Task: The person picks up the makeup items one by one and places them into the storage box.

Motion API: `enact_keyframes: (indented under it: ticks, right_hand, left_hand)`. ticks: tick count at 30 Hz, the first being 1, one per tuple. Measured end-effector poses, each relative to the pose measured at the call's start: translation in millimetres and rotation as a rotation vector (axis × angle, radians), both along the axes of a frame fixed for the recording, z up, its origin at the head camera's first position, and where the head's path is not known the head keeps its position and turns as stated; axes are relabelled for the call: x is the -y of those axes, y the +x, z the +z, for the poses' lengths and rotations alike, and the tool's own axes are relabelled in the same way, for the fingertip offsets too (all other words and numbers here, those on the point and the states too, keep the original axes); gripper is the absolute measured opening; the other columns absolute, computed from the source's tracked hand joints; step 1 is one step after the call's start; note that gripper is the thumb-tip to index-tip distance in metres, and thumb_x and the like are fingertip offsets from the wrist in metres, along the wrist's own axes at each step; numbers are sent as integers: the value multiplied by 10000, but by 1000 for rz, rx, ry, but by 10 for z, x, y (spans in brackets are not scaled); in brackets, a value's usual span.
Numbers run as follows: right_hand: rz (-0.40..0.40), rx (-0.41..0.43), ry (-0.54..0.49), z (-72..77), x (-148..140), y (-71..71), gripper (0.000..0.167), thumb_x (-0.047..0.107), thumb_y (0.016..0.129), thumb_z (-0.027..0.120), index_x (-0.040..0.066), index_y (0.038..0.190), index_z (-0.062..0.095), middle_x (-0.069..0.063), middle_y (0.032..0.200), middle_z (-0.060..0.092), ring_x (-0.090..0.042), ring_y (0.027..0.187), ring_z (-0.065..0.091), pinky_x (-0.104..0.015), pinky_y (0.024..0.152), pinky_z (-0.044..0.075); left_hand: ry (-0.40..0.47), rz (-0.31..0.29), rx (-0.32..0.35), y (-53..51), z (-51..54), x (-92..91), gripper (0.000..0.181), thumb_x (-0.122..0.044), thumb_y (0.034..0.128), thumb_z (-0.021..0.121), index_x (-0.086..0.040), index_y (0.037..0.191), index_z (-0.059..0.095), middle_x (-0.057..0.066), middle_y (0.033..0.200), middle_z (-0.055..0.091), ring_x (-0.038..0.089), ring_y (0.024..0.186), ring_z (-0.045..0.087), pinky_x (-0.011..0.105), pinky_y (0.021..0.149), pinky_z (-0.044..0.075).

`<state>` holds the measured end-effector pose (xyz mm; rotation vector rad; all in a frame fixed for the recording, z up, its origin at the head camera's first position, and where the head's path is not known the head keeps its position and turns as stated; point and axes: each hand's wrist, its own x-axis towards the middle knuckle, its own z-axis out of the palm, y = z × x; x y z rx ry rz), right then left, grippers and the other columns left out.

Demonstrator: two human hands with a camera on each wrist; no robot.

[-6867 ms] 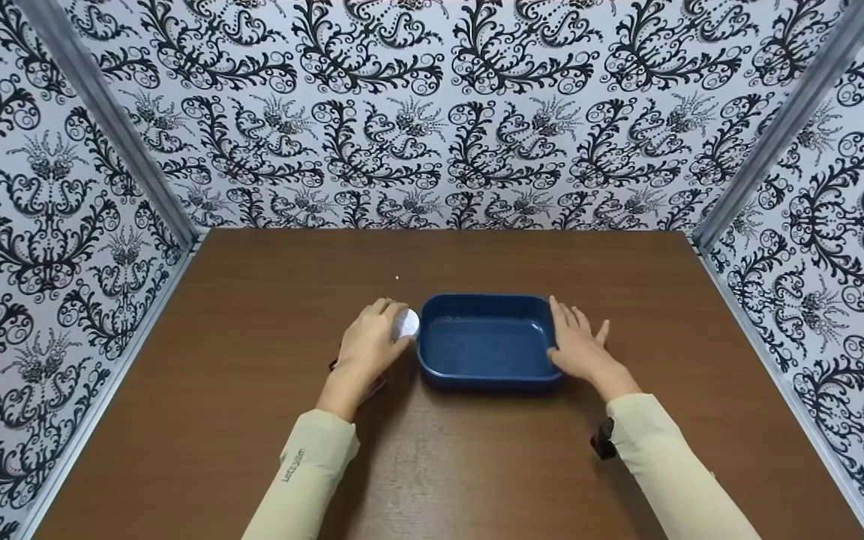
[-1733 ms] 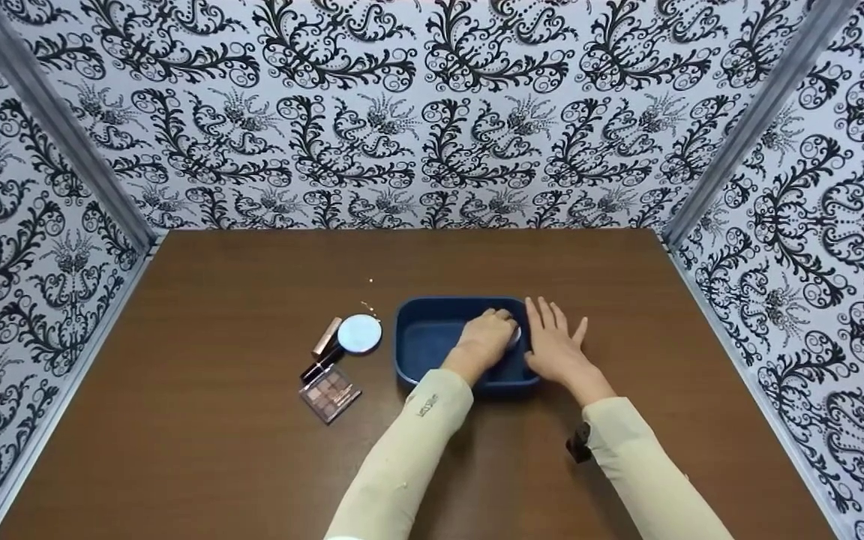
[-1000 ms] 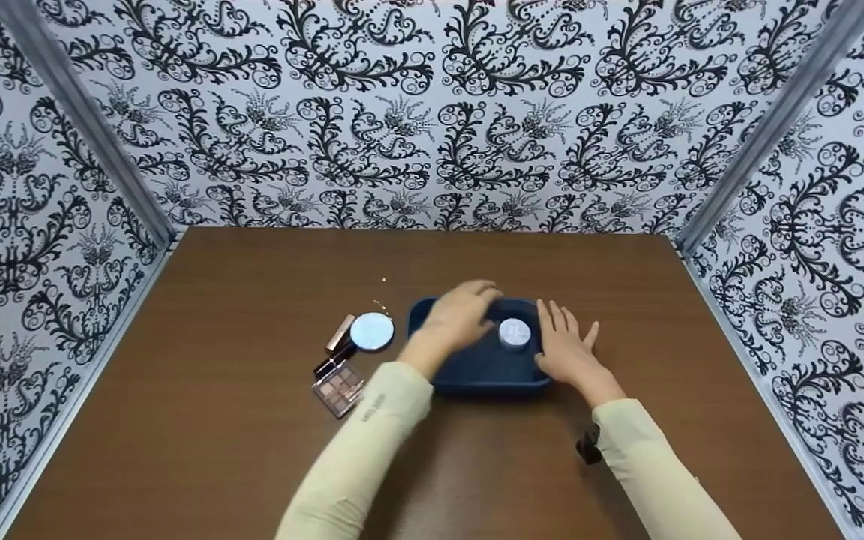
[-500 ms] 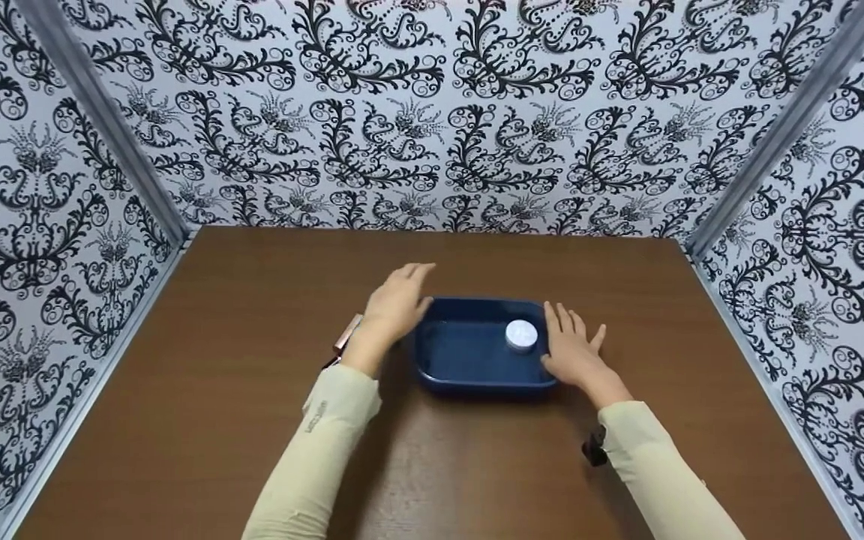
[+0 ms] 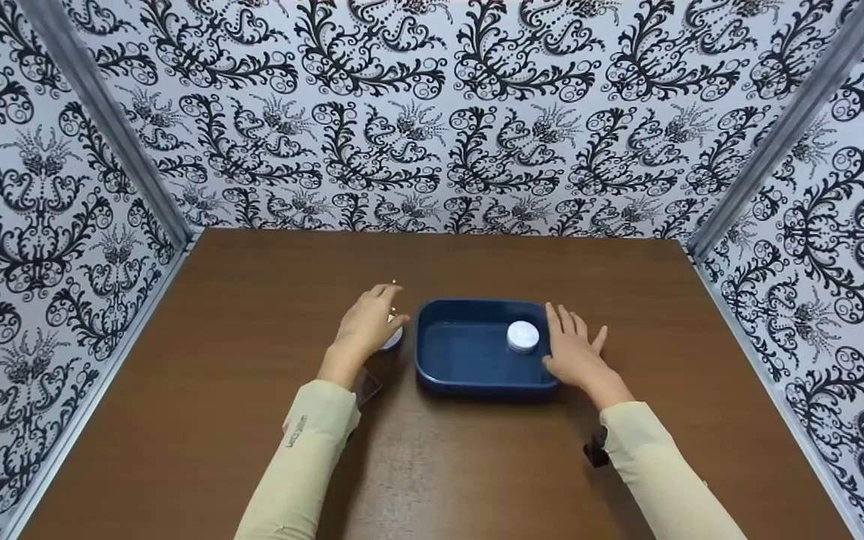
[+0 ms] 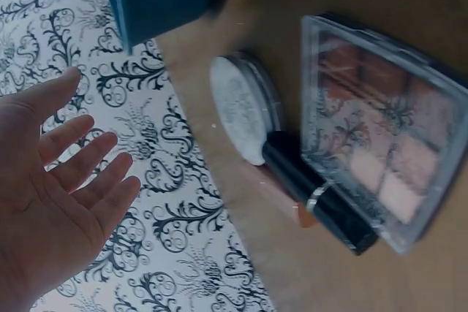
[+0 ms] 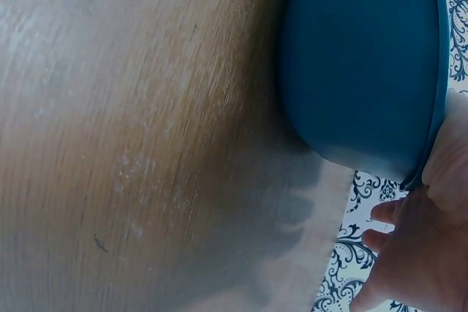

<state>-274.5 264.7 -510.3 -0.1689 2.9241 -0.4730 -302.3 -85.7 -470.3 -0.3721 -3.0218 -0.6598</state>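
Note:
My left hand (image 5: 363,324) hovers over the cosmetics left of the blue bin (image 5: 432,379), fingers loosely spread and holding nothing. Partly covered by it is a round silver-white compact (image 5: 394,341). In the left wrist view the compact (image 6: 243,107) lies beside a black lipstick tube (image 6: 319,193), a rose-gold tube (image 6: 274,193) and a clear-lidded eyeshadow palette (image 6: 387,129). Both tubes are hidden from the head view. My right hand (image 5: 576,351) rests on the bin's right rim with straight fingers. Inside the bin, toward its right side, sits a small round white-topped container (image 5: 523,336).
The brown wooden table (image 5: 432,465) meets a patterned back wall (image 5: 432,150), with more patterned panels at left and right. Small light specks (image 5: 394,282) lie on the table beyond my left hand. A black device (image 5: 595,448) is strapped at my right wrist.
My left hand has let go of the round white-topped container inside the bin, withdrawn leftward and come over the compact and palette. My right hand has stayed on the rim.

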Motion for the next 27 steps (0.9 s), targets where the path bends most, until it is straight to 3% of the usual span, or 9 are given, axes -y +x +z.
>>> enact_keyframes:
  ticks: [17, 27]
  right_hand:
    - [-4, 5, -10, -13, 8, -9, 901, 146, 934, 616, 89, 1605, 18, -251, 1654, 47, -491, 1504, 52, -802, 1073, -119]
    - [-4, 7, -27, -6, -7, -1, 893, 142, 935, 608, 80, 1603, 20, -247, 1656, 37, -489, 1506, 43, -795, 1072, -142]
  left_hand:
    - [18, 44, 45, 25, -422, 97, 548, -215, 882, 744, -72, 1379, 564, 150, 1446, 535, 375, 1304, 538, 507, 1030, 492]
    - [42, 74, 79, 51, -514, 100, 589, -185, 851, 785, -57, 1378, 558, 151, 1507, 459, 388, 1357, 478, 514, 1050, 479]
